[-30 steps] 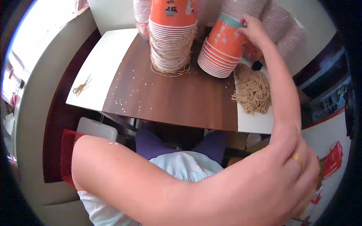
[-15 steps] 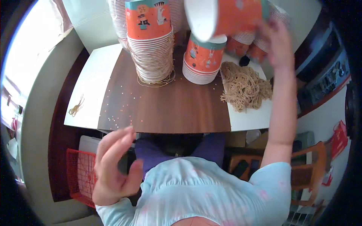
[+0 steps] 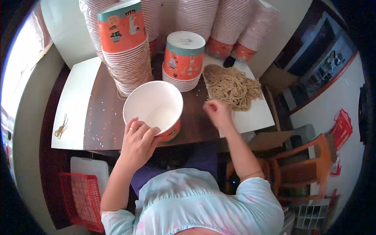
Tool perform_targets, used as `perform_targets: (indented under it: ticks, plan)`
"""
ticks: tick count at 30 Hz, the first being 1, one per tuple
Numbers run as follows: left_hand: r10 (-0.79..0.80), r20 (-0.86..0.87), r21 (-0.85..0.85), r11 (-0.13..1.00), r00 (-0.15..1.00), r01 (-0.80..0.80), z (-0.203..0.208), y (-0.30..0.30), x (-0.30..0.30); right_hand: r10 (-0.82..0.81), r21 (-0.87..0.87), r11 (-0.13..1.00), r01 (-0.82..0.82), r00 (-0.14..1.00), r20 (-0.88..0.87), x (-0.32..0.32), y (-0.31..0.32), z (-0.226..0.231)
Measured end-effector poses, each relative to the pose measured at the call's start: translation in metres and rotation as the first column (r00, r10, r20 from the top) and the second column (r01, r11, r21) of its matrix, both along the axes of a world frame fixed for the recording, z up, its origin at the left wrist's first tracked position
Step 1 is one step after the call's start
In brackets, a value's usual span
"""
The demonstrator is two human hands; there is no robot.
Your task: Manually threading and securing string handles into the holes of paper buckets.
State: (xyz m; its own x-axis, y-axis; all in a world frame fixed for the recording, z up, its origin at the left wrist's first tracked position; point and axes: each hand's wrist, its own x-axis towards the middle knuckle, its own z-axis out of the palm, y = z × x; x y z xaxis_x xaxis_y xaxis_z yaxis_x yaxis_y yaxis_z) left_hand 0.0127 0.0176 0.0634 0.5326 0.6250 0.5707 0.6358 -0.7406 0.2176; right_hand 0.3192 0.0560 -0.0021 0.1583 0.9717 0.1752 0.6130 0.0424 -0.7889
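A paper bucket (image 3: 154, 102), white inside and orange outside, stands upright with its mouth facing up near the table's front edge. My left hand (image 3: 139, 138) grips its near rim, a ring on one finger. My right hand (image 3: 219, 113) has its fingers curled together just left of a heap of tan cords (image 3: 231, 86); whether a cord is in them is too small to tell. Behind the bucket stands a short upside-down stack of orange and green buckets (image 3: 185, 58). A taller stack (image 3: 127, 43), with cords hanging round its rims, rises at the left.
Several wrapped stacks of buckets (image 3: 231, 23) line the back wall. A small bundle of cords (image 3: 61, 127) lies on the white left part of the brown-topped table (image 3: 103, 133). Small bright specks dot the table. A red basket (image 3: 80, 199) is at lower left, a wooden chair (image 3: 299, 170) at right.
The bucket has come down from the upper right onto the table, mouth up. My left hand has moved onto its rim. My right hand has let go and moved down beside the cords.
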Motion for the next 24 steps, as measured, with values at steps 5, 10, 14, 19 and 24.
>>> perform_targets:
  ticks: [5, 10, 14, 19, 24]
  plan:
    - [0.004, -0.090, -0.035, 0.999, 0.996, -0.007, 0.002, -0.006, 0.010, -0.154, 0.130, 0.986, 0.101, 0.840, 0.520, 0.065, 0.033, 0.024]
    - [0.063, -0.057, 0.011, 0.998, 0.996, -0.062, 0.019, -0.013, 0.011, -0.113, 0.172, 0.985, -0.022, 0.670, 0.734, 0.071, 0.061, 0.022]
    - [0.009, 0.199, -0.184, 0.983, 0.980, 0.029, 0.039, -0.011, 0.000, 0.005, 0.008, 1.000, -0.004, 0.995, -0.101, 0.088, 0.077, 0.071]
    - [-0.039, 0.484, -0.226, 0.960, 0.874, 0.168, 0.057, 0.016, 0.005, 0.202, 0.070, 0.970, -0.234, 0.606, -0.769, 0.082, 0.082, 0.160]
    - [-0.043, 0.588, -0.336, 0.895, 0.807, 0.292, 0.062, 0.040, 0.027, 0.377, 0.245, 0.922, -0.299, 0.556, -0.741, 0.028, 0.064, 0.180]
